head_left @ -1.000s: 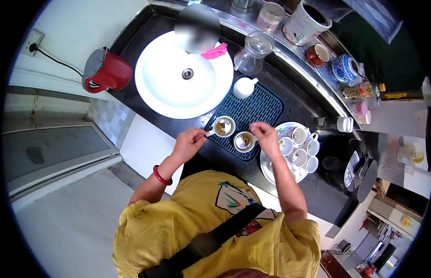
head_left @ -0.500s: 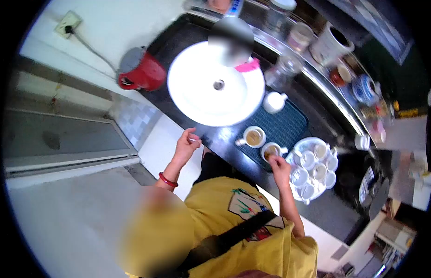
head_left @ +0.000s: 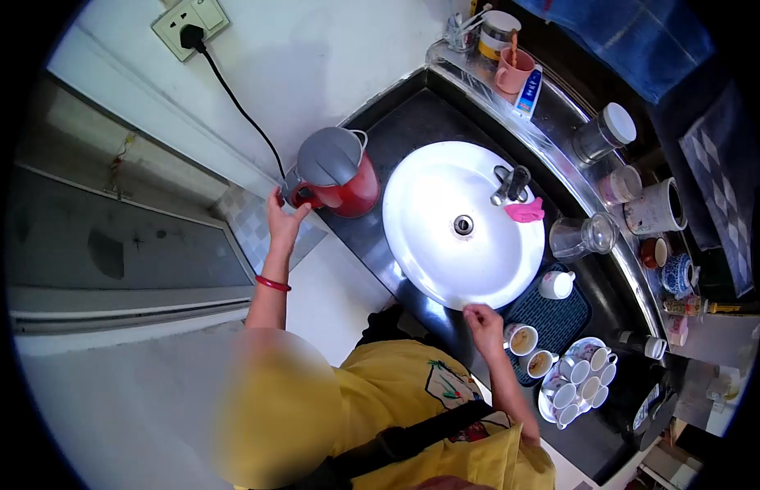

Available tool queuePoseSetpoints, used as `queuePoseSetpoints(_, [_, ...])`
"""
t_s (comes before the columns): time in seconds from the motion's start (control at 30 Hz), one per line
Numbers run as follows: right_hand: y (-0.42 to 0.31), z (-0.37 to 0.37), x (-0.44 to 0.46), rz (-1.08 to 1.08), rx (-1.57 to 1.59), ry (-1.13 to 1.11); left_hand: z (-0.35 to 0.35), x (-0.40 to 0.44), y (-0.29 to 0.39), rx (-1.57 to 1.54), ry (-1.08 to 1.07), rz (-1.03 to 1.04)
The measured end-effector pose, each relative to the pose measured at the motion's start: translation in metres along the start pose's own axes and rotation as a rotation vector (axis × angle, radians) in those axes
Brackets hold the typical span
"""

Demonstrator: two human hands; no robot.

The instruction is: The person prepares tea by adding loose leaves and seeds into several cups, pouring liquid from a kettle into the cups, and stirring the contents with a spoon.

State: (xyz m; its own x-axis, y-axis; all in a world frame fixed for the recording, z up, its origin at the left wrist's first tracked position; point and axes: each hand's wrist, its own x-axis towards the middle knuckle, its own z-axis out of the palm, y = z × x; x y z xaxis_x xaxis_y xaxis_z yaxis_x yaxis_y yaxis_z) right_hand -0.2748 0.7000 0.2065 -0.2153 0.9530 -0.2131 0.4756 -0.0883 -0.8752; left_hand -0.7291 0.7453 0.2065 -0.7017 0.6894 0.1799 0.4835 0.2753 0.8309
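Observation:
My left hand (head_left: 285,222) is at the handle side of a red electric kettle (head_left: 353,189) with a grey lid, thumb and fingers apart around the handle's edge. Firm contact with the handle cannot be made out. Close to the sink's near rim is my right hand (head_left: 484,328), its fingers curled together with nothing visible in them. Just right of it, a cup with brownish contents (head_left: 522,340) and a second such cup (head_left: 541,363) stand on a dark ridged tray (head_left: 552,314). A white lidded pot (head_left: 557,285) sits farther back on that tray.
A white sink (head_left: 429,261) with a faucet (head_left: 511,184) and pink cloth (head_left: 525,211) is set into the black counter. Several white cups fill a round plate (head_left: 547,408) at right. A glass pitcher (head_left: 584,237) stands behind. The kettle's black cord (head_left: 241,110) runs to a wall socket.
My left hand has moved up to the kettle's handle. My right hand has left the cup and come toward the sink rim. The view has shifted toward the kettle side.

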Motion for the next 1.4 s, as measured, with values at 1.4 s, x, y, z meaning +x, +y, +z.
queuePoseSetpoints(1.4, [-0.177,0.092,0.223,-0.055,0.36,-0.06,-0.021,0.084,-0.004,-0.417,-0.923,-0.15])
